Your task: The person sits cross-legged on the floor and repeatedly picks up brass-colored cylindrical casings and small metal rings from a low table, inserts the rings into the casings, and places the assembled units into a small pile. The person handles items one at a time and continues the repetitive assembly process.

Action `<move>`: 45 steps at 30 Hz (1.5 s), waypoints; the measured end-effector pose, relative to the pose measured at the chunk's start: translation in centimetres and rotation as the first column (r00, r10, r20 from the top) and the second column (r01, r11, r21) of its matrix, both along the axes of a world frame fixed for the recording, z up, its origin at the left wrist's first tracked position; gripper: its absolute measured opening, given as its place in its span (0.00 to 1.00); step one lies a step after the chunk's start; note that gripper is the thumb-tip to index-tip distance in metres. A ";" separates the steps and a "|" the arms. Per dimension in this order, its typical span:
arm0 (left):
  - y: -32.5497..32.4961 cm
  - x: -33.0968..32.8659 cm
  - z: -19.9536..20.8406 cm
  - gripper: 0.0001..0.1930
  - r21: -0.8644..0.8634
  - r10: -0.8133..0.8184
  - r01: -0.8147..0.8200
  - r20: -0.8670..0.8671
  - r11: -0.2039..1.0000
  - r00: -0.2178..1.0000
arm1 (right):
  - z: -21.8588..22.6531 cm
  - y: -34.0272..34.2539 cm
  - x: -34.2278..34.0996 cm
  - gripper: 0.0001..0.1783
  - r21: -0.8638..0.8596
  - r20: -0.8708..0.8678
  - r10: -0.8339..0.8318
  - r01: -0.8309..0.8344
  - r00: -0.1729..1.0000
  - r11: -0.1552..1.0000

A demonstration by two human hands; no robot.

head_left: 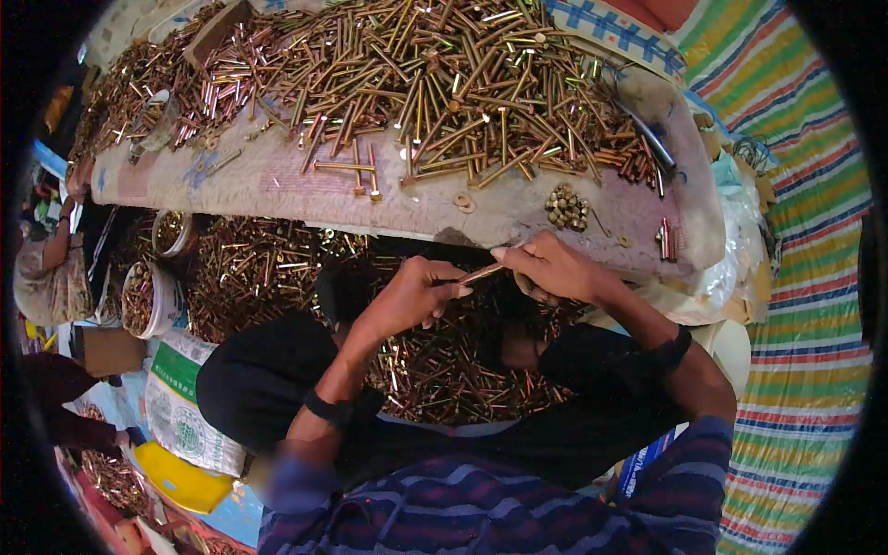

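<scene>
Closest, at six o'clock: a dark shirt with wavy blue-grey stripes [490, 504], then black trousers [268, 379] spread toward eight and four. At the centre of the dial, in mid-air just short of the table edge: a single slim bolt [481, 274], straight, coppery gold with a dull sheen, nearly level, tipped slightly up toward its three o'clock end. Pinched at nine o'clock between thumb and fingertips of the left hand [419, 294]; gripped at three by the curled right hand [555, 266]. Covered at both ends by fingers; cannot tell which end bears the head.

At twelve, beyond: a stained, cloth-covered table [287, 173] under a broad heap of long bolts [416, 83], tangled at every angle. On its near side, a flat washer [462, 201] at twelve, a cluster of brassy nuts [566, 207] at two, a short bundle of bolts [666, 242] near three. Below the hands, a lower heap of bolts [435, 370], partly blocked from view by forearms [638, 319] and trousers. At nine, a white bucket [164, 305]; at eight, a white-and-green sack [190, 402]; at three, a striped sheet [786, 351].
</scene>
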State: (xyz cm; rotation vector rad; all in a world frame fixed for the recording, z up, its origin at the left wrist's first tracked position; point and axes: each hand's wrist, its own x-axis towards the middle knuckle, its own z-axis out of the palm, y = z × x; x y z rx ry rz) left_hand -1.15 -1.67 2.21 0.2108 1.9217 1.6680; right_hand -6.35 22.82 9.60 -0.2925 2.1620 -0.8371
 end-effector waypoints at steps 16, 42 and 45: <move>0.2 -0.2 -0.4 0.10 -0.045 0.041 -0.044 -0.069 0.998 0.997 | 0.1 0.4 -1.2 0.33 0.007 0.011 0.065 -0.065 0.998 0.998; 1.6 -0.7 -1.6 0.27 -0.101 0.061 -0.080 -0.181 0.992 0.982 | -1.0 -1.0 -2.8 0.11 0.069 -0.736 0.053 -0.002 0.675 0.998; 1.7 -0.4 -0.5 0.23 0.030 0.099 -0.098 -0.063 0.995 0.993 | -0.9 -2.4 -1.0 0.12 -0.298 -0.345 -0.189 0.083 0.919 0.951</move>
